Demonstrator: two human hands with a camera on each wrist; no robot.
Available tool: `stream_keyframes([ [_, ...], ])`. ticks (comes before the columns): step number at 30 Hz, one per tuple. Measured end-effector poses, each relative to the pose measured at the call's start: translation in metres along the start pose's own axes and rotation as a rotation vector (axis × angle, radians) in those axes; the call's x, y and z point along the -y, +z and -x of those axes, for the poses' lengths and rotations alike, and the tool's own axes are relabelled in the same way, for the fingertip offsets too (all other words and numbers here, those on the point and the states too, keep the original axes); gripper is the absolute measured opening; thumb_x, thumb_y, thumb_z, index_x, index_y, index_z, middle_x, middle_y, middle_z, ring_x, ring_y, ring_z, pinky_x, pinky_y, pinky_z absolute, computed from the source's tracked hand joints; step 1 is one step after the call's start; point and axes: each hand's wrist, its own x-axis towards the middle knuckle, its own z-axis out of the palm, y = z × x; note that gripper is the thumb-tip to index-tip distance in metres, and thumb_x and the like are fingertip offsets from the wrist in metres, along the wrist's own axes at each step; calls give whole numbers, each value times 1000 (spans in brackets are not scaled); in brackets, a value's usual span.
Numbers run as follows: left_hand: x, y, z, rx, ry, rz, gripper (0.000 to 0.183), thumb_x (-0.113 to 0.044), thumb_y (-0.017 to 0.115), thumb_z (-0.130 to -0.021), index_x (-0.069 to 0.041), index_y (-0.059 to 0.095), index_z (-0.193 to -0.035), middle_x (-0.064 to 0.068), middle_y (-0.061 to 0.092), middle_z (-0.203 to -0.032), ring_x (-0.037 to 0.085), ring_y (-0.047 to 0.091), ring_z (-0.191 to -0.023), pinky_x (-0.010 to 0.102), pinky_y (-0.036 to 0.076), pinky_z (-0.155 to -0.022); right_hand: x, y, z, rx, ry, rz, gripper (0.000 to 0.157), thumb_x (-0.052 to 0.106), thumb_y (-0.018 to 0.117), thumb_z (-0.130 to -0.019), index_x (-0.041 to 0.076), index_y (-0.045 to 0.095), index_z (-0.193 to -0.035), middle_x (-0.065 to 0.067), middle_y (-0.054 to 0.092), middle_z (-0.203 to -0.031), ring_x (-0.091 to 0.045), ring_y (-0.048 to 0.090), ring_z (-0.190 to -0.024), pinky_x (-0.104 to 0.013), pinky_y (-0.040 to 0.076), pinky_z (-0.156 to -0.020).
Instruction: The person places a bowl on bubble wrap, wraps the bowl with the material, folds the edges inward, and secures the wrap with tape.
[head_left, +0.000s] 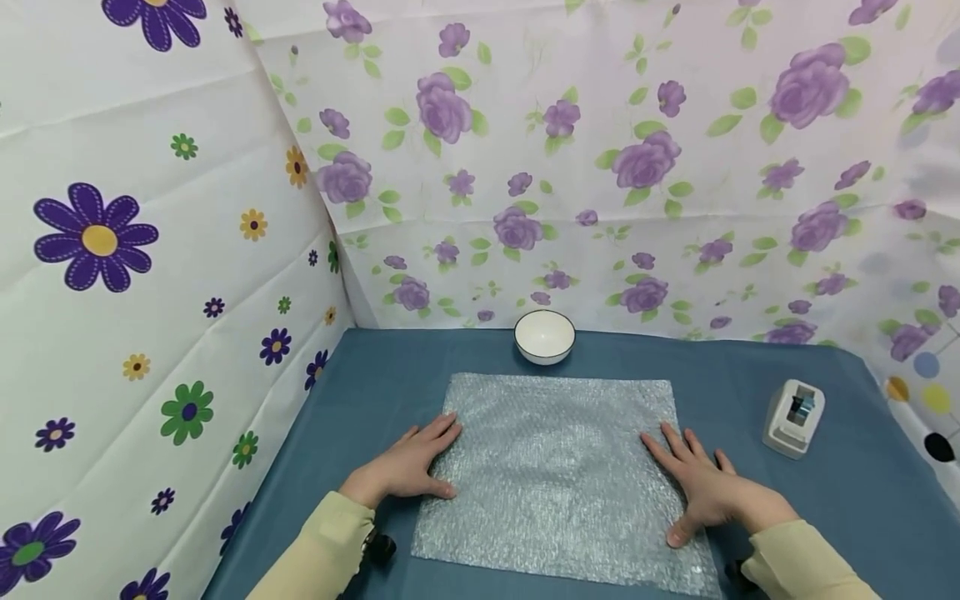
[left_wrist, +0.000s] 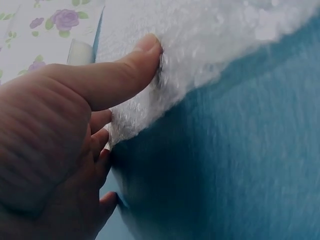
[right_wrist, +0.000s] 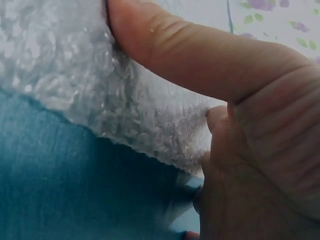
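A sheet of clear bubble wrap (head_left: pixel 555 475) lies flat on the blue tablecloth. My left hand (head_left: pixel 412 460) rests on its left edge with fingers spread; in the left wrist view the thumb (left_wrist: pixel 125 75) lies along the top of the bubble wrap (left_wrist: pixel 200 45). At the opposite edge, my right hand (head_left: pixel 705 487) touches the sheet, fingers apart and thumb pointing toward the near side. The right wrist view has that thumb (right_wrist: pixel 170 45) on the bubble wrap (right_wrist: pixel 55 60), the other fingers partly hidden behind the palm.
Behind the sheet stands a white bowl (head_left: pixel 544 337) with a dark rim, near the back edge. To the right is a white tape dispenser (head_left: pixel 795 418). Flowered cloth (head_left: pixel 570 167) hangs along the back, and another patterned cloth (head_left: pixel 150 333) closes off the left side.
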Motion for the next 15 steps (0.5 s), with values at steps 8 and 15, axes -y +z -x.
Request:
stream_keyframes([
  [8, -2, -14, -3, 57, -1, -8, 101, -42, 84, -94, -6, 28, -170, 16, 14, -178, 36, 16, -163, 64, 15, -128, 4, -8, -2, 12, 19, 5, 155, 60, 100, -54, 15, 12, -174, -27, -12, -175, -62, -12, -155, -89, -7, -108],
  [15, -1, -21, -3, 51, 2, 58, 76, -40, 68, -107, -6, 37, -167, 15, 21, -177, 41, 25, -160, 65, 25, -124, 1, 0, -3, 4, 30, -17, 155, 57, 101, -53, 17, 12, -174, -25, -14, -176, -60, -13, -156, -88, -9, -109],
])
